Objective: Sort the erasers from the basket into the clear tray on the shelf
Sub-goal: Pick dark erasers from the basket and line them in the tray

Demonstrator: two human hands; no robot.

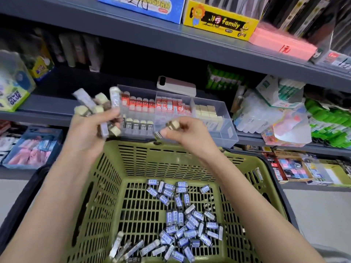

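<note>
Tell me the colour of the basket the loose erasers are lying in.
Olive green, with a slotted grid pattern: the basket shows best in the head view.

Blue-wrapped erasers (pixel 171 218) loose in green basket (pixel 106 186), clear tray (pixel 228 132) partly filled on shelf (pixel 47 113)

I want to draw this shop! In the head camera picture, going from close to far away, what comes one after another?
Loose erasers → far wall of the green basket → clear tray → phone → yellow box on the upper shelf.
</note>
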